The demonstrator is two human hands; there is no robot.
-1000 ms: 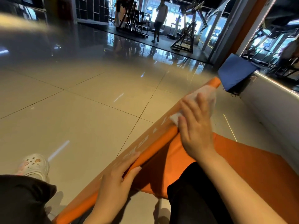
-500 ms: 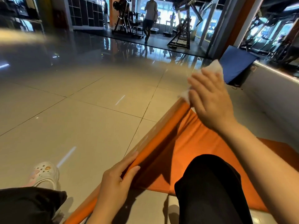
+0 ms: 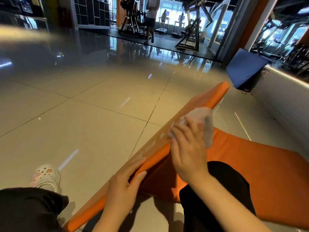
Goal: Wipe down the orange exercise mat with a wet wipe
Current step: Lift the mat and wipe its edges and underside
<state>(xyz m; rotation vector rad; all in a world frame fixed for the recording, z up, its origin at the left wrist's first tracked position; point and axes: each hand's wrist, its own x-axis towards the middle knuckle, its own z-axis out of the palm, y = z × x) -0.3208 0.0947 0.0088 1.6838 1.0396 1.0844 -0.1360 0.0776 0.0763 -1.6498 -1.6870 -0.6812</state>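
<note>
Your right hand (image 3: 188, 148) presses the wet wipe (image 3: 203, 122) flat against the raised edge of the orange mat (image 3: 250, 173), its fingers (image 3: 192, 124) straight and slightly spread over the wipe. Your left hand (image 3: 122, 186) grips the same lifted edge nearer you, fingers curled along its outer face and thumb on the inner side. The rest of the mat lies on the tiled floor (image 3: 75, 131), under your right knee.

Left hand (image 3: 122, 185) gripping raised orange mat (image 3: 250, 173) edge, right hand (image 3: 187, 148) pressing white wipe (image 3: 203, 121) on it
</note>
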